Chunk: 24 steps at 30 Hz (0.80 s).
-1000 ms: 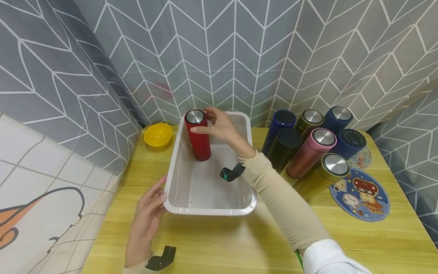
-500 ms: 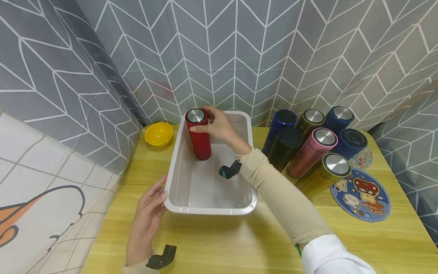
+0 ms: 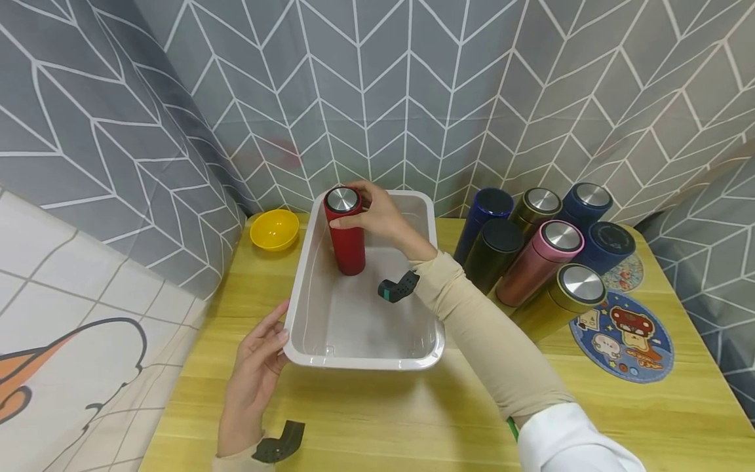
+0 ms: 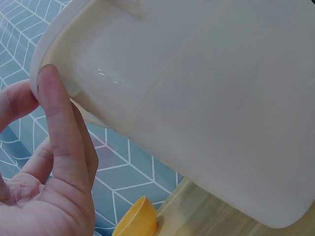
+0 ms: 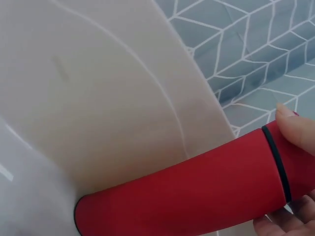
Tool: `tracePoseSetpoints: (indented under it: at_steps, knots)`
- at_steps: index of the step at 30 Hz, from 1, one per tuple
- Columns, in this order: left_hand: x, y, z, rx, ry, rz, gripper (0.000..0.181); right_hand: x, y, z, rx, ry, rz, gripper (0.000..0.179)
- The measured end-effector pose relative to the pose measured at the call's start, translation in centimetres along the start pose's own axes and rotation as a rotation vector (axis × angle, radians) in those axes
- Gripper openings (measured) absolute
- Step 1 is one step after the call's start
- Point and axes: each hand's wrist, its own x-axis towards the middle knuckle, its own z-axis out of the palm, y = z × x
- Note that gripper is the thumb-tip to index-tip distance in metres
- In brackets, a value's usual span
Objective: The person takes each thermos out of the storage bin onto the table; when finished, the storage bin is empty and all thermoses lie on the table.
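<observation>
A red thermos (image 3: 347,246) with a silver-topped lid stands in the back left part of a pale plastic bin (image 3: 366,362). My right hand (image 3: 382,213) grips it near the top, thumb in front and fingers behind. In the right wrist view the thermos (image 5: 187,196) reaches down to the bin floor, and the thumb lies over its lid. My left hand (image 3: 257,367) pinches the bin's rim at the front left corner. From the left wrist view, fingers (image 4: 61,113) press the underside of the rim, and the bin (image 4: 211,108) shows from the outside.
Several thermoses crowd the table right of the bin, among them a pink one (image 3: 539,262) and a gold one (image 3: 557,301). A round cartoon mat (image 3: 625,337) lies beside them. Left of the bin sits a yellow bowl (image 3: 274,230). A patterned curtain (image 3: 383,85) hangs behind.
The top of the red thermos has shifted slightly to the right with my right hand, so it stands straighter. My left hand keeps its hold on the rim.
</observation>
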Motion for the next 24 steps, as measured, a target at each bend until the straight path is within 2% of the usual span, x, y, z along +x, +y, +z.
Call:
tracePoseSetpoints:
  at_steps: [10, 16, 24]
  knots:
    - [0.0, 0.1, 0.0, 0.001, 0.002, -0.004, 0.05, -0.4, -0.2, -0.5, -0.041, -0.042, -0.008, 0.076]
    - [-0.1, 0.0, 0.0, 0.011, 0.009, -0.006, 0.05, -0.6, -0.2, -1.0, -0.036, -0.025, -0.011, 0.072]
    - [-0.1, 0.0, 0.0, 0.007, -0.004, 0.007, 0.049, -1.0, -0.2, -1.4, -0.098, 0.029, -0.049, 0.07]
